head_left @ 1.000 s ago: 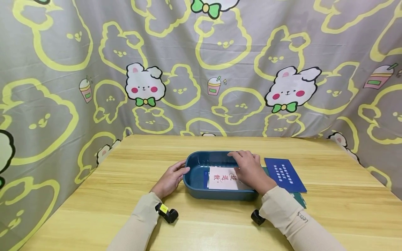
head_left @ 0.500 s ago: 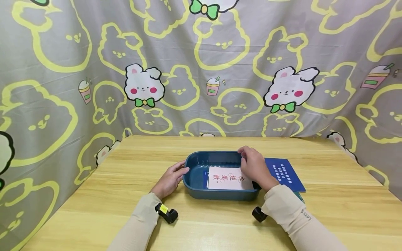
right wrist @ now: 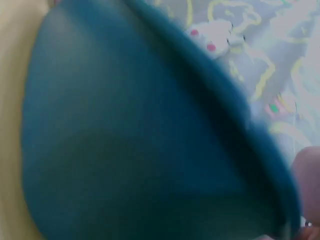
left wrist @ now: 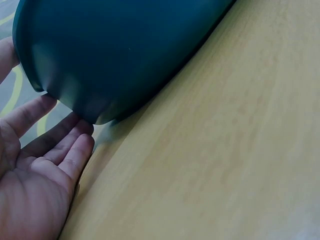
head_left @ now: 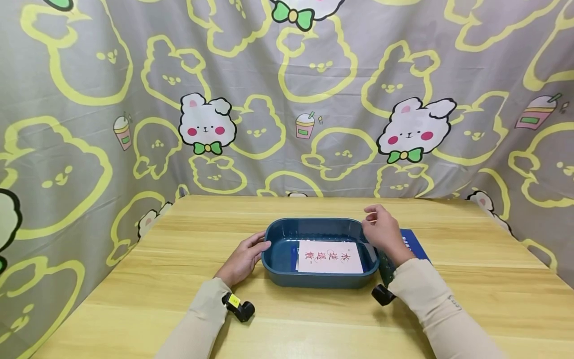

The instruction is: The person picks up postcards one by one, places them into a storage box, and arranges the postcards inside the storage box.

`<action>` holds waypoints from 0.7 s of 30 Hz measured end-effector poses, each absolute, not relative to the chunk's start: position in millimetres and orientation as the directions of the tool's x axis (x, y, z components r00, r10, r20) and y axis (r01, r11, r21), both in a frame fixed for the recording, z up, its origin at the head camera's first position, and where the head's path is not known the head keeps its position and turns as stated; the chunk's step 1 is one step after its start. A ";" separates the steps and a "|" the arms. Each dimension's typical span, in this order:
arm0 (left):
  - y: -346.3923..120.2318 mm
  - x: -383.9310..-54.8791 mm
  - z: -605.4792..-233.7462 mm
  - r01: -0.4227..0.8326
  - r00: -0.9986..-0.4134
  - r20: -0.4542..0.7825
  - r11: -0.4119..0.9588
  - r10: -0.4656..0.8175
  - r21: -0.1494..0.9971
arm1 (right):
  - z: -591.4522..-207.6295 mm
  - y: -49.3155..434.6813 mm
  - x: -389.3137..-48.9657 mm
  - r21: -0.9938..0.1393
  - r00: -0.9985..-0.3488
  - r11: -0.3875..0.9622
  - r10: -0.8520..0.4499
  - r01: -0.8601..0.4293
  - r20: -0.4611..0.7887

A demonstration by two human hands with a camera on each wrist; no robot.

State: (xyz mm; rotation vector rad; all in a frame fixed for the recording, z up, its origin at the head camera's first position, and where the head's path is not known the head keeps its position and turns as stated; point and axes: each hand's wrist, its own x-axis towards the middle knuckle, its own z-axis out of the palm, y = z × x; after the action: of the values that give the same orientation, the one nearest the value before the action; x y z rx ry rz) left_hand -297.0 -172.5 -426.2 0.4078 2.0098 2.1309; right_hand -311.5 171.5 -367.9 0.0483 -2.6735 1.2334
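Note:
A dark teal, oblong plastic bin (head_left: 320, 280) stands on the table. Inside it a pale pink card (head_left: 329, 257) with red characters lies over a dark blue card (head_left: 294, 257). My left hand (head_left: 242, 257) touches the bin's left end, thumb at the rim; in the left wrist view its fingers (left wrist: 77, 155) reach the outer wall fairly straight. My right hand (head_left: 385, 229) is beside the bin's right end, fingers loosely bent, with nothing visible in it. The right wrist view is blurred and mostly filled by the bin (right wrist: 125, 125).
Partly hidden behind my right hand and wrist, a blue card (head_left: 414, 244) with white writing lies on the table, with a dark green card (head_left: 386, 271) near it. The wooden table (head_left: 309, 324) ends at a patterned curtain (head_left: 264, 65).
My right hand has moved right, off the pink card and past the bin's right end, uncovering the card's right part. It now covers more of the blue card. The left hand stays put.

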 end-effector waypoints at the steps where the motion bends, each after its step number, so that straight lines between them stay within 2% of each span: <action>1: -172.5 -297.2 -426.0 0.054 -0.945 0.072 -0.067 0.320 0.996 | -368.4 177.9 -312.8 -0.726 -0.984 0.682 0.054 -0.090 0.172; 5: -172.6 -297.2 -425.0 0.055 -0.944 0.072 -0.064 0.322 0.996 | -369.8 204.7 -314.5 -0.570 -0.996 0.821 0.061 0.015 0.062; 9: -172.4 -297.7 -424.0 0.054 -0.947 0.071 -0.063 0.313 0.997 | -369.9 225.3 -314.1 -0.464 -0.989 0.874 0.120 0.146 -0.085; 15: -172.6 -297.8 -422.6 0.062 -0.949 0.076 -0.054 0.306 0.997 | -372.0 239.6 -313.5 -0.407 -0.955 0.873 0.185 0.267 -0.230; 21: -171.4 -297.8 -421.9 0.066 -0.947 0.076 -0.045 0.313 0.997 | -373.2 249.9 -314.2 -0.378 -0.950 0.892 0.147 0.248 -0.277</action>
State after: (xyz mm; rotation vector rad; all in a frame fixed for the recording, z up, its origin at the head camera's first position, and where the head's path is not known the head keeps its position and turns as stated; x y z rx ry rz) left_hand -297.8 -171.4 -421.9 0.4111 2.0420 2.1128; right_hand -314.2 249.9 -373.2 -0.3491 -3.2906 0.7127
